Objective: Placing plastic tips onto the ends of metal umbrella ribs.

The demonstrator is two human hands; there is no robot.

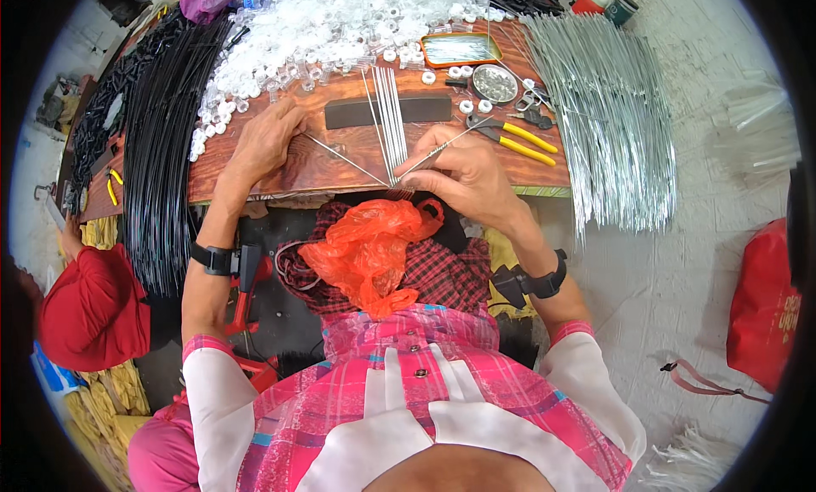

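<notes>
A wooden board point(331, 164) carries a heap of clear caps point(331, 28), a dark block point(387, 109), thin wires point(387, 118), an orange tray point(461, 50), a round tin point(495, 83), yellow pliers point(518, 139), black rods point(161, 143) at its left and silver wires point(608, 126) at its right.

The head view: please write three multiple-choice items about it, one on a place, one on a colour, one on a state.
1. Where do the yellow-handled pliers lie on the brown wooden board?
A. right of the right hand
B. under the left hand
C. on the lap

2. What colour is the crumpled plastic bag on the lap?
A. blue
B. orange
C. white

3. How is the left hand?
A. clenched around pliers
B. lifted off the board
C. resting on the board, holding one thin metal wire

Answers: 1 A, the pliers lie beyond the right knuckles. 2 B, the bag is orange. 3 C, its fingers lie flat at the wire's end.
</notes>
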